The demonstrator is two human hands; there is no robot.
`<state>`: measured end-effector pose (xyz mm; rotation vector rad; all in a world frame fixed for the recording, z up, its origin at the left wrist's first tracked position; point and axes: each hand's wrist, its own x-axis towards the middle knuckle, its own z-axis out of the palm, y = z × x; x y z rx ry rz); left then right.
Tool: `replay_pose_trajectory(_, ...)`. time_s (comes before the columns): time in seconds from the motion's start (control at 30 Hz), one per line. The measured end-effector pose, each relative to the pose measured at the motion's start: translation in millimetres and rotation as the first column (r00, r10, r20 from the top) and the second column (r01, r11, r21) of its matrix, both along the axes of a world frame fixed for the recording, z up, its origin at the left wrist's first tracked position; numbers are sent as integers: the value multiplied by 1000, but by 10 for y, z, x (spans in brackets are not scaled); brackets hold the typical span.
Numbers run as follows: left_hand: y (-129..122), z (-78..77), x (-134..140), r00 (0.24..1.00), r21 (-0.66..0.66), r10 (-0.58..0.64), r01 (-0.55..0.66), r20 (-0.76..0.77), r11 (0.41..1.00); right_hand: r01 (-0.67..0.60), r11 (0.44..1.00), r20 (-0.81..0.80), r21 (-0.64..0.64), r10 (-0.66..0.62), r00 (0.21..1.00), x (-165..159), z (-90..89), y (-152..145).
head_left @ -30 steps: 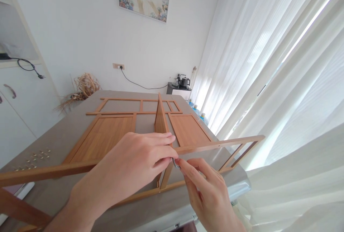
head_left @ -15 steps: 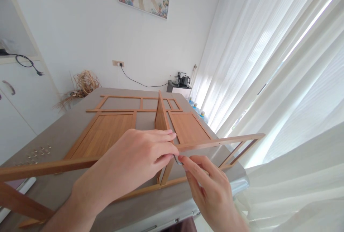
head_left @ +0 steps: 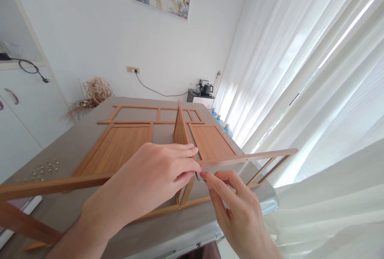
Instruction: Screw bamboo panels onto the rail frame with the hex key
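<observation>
My left hand (head_left: 150, 179) is closed on the joint of a wooden frame (head_left: 249, 157), its fingers over the corner where an upright wooden panel (head_left: 181, 129) meets the front rail. In my right hand (head_left: 237, 207), a small bent metal hex key (head_left: 198, 177) is pinched between thumb and fingertips. The key's other end reaches the joint under my left fingertips, which hide its tip. The frame stands on the table and extends to both sides of my hands.
On the grey table (head_left: 75, 131) lie a flat wooden panel (head_left: 126, 143), another panel (head_left: 213, 141) and a slatted frame (head_left: 135, 123). Several small metal screws (head_left: 48, 165) are at the left. Long white curtains (head_left: 300, 71) hang close on the right.
My right hand has shifted very slightly with the hex key. My left hand keeps its hold on the joint, and the frame stays in place.
</observation>
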<state>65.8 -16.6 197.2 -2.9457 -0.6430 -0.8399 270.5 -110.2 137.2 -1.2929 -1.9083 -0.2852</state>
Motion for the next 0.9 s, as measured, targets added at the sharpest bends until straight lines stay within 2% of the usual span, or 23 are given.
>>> replay_pose_trajectory(0.17, 14, -11, -1, 1000, 1, 1, -1, 4, 1000, -116, 975, -217, -188, 74, 973, -103, -36, 19)
replay_pose_trajectory(0.23, 9, -6, -1, 1000, -18, -3, 3, 7, 1000, -216, 928, -357, -305, 99, 929, -150, -59, 31)
replay_pose_trajectory(0.3, 0, 5, -1, 1000, -41, -12, 12, 7, 999, -321, 857, -488, -403, 95, 868, -196, -73, 42)
replay_pose_trajectory(0.37, -8, 17, 0, 1000, -61, -17, 18, 9, 998, -384, 807, -569, -448, 74, 819, -239, -72, 48)
replay_pose_trajectory(0.5, -14, 26, 4, 1000, -101, 5, -4, 17, 995, -432, 779, -635, -455, 57, 771, -300, -55, 44)
replay_pose_trajectory(0.6, -13, 19, 3, 1000, -107, 8, -5, 22, 994, -438, 805, -590, -401, 138, 796, -303, -73, 47)
replay_pose_trajectory(0.7, -9, 6, -5, 1000, -88, 3, -1, 18, 996, -352, 903, -411, -246, 232, 881, -259, -117, 60)
replay_pose_trajectory(0.77, -4, -3, -12, 1000, -60, 8, -7, 7, 998, -261, 954, -282, -144, 214, 935, -208, -139, 70)
replay_pose_trajectory(0.9, 9, -22, -17, 1000, -3, 18, -19, -20, 1000, -151, 984, -154, -96, 135, 979, -100, -138, 87)
